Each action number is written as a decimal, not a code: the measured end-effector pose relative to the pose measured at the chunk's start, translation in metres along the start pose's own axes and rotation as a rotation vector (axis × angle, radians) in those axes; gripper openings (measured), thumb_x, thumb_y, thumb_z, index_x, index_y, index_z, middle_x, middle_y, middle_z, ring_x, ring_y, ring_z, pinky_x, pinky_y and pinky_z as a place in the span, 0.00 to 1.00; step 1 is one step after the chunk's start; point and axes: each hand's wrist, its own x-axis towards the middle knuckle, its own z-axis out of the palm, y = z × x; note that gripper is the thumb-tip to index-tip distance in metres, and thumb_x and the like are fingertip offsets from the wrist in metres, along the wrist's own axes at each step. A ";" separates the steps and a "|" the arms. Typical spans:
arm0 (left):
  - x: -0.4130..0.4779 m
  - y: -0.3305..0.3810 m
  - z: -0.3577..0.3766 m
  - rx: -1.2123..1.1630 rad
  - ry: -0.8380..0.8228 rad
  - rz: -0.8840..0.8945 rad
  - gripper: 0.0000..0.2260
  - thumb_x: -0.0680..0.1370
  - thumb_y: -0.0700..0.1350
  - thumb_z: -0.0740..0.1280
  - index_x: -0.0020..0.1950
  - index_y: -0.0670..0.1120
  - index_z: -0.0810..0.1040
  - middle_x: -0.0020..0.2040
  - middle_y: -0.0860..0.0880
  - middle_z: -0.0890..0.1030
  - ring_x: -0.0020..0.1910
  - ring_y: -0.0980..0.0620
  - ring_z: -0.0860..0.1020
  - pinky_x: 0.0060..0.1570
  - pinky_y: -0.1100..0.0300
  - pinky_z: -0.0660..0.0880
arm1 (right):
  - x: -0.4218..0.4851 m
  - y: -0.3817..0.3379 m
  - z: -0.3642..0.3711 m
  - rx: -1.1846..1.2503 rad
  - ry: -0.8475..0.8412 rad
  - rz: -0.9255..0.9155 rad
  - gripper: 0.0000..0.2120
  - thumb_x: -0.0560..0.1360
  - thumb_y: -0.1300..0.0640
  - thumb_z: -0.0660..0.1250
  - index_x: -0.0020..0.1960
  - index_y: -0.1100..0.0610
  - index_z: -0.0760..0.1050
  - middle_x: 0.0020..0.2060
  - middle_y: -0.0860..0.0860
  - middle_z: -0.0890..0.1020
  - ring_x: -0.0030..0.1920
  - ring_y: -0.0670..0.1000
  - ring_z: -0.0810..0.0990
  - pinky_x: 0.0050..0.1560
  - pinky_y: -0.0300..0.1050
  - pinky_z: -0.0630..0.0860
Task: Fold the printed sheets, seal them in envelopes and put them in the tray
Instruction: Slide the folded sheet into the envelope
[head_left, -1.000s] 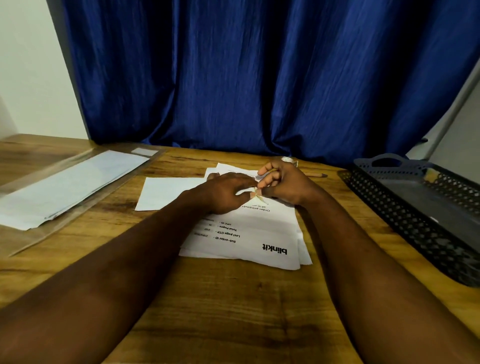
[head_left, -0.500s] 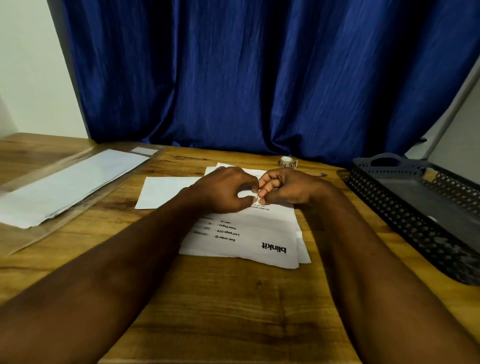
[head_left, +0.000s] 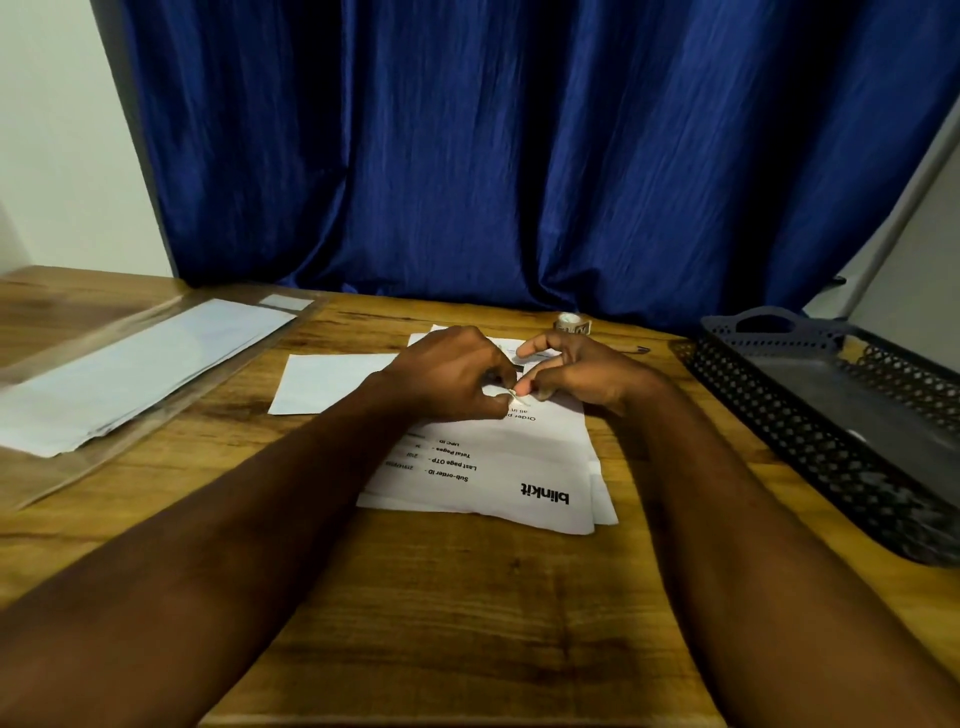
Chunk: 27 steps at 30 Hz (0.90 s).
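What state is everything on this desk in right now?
Stack of white printed sheets: flat, unfolded.
Blank white paper rectangle: flat, left of the stack.
Small pale strip: pinched between both grips.
Left hand grip: curled, pinching the strip.
Right hand grip: pinching the strip.
Small tape roll: untouched beyond the grips.
Black perforated plastic tray: no envelopes visible inside.
Clear plastic sleeve: flat, holding white paper.

2 hands (head_left: 447, 376) (head_left: 584, 376), 1 tray (head_left: 779, 421), 1 tape roll (head_left: 571, 325)

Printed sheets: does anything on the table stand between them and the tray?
Nothing visible. Bare table separates the printed sheets from the tray; only the right forearm crosses it. The tape roll sits behind the sheets. Left hand and right hand pinch a small strip.
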 end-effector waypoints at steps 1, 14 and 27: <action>0.000 0.003 -0.001 0.024 0.011 0.006 0.14 0.76 0.58 0.68 0.57 0.56 0.87 0.47 0.56 0.86 0.46 0.54 0.79 0.42 0.57 0.75 | 0.000 0.001 0.000 0.000 -0.017 -0.016 0.22 0.72 0.64 0.79 0.63 0.51 0.79 0.52 0.59 0.88 0.58 0.56 0.86 0.63 0.51 0.81; -0.007 -0.018 0.000 -0.055 -0.022 -0.143 0.27 0.67 0.68 0.63 0.58 0.54 0.83 0.52 0.55 0.85 0.51 0.51 0.79 0.51 0.52 0.80 | -0.004 0.005 0.006 -0.087 0.006 -0.139 0.16 0.72 0.66 0.80 0.57 0.60 0.81 0.48 0.53 0.90 0.54 0.51 0.89 0.65 0.60 0.82; -0.006 -0.017 -0.007 -0.046 0.019 -0.168 0.16 0.71 0.52 0.75 0.59 0.54 0.86 0.54 0.58 0.86 0.52 0.57 0.79 0.47 0.61 0.74 | -0.010 -0.005 0.012 -0.163 0.069 -0.174 0.12 0.72 0.63 0.79 0.54 0.57 0.82 0.46 0.53 0.89 0.49 0.50 0.88 0.58 0.53 0.84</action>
